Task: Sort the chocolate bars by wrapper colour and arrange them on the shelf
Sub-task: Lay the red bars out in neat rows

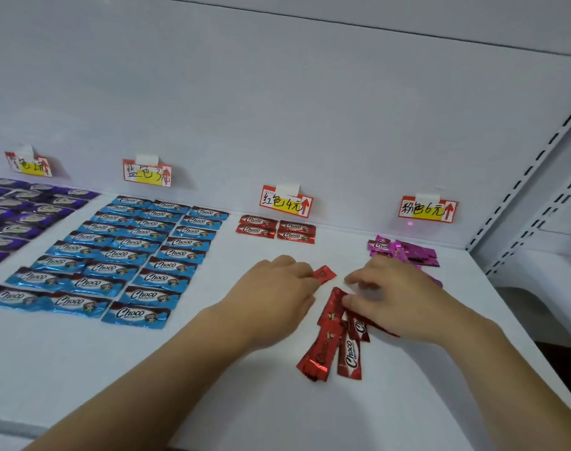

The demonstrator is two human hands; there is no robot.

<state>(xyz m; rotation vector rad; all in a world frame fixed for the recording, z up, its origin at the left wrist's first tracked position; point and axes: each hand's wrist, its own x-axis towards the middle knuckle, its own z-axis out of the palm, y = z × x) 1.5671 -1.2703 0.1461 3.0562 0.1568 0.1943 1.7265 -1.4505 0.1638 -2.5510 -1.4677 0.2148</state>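
Two hands: both low over the shelf (407, 402), between the red label and the near edge.
Left hand (277, 288): fingers curled down over a single red bar (324, 274); grip looks clamped on its near end, far end sticking out to the right.
Right hand (398, 297): thumb and fingers pinched together on the top of a loose red pile (334, 333); exact bar held hard to tell.
Pile axis: long sides running roughly near-to-far, tilted a little right at the top; lower ends fanned toward the near edge.
Key relation: placed red bars (276, 227) lying straight beyond both hands, long axes left-to-right, so each pile bar needs about a quarter turn before landing.
Nearer hand: left, already carrying a bar near that crosswise orientation, closer to the open space under the red row.
Red label (285, 203): on the back wall, directly above the placed red bars.
Pink bars (404, 250): heaped behind the right hand, under the pink label (427, 209), not yet laid out.
Blue bars (131, 252): neat rows to the left, well apart from the hands.
Purple bars (17, 213): far left, partly out of view.
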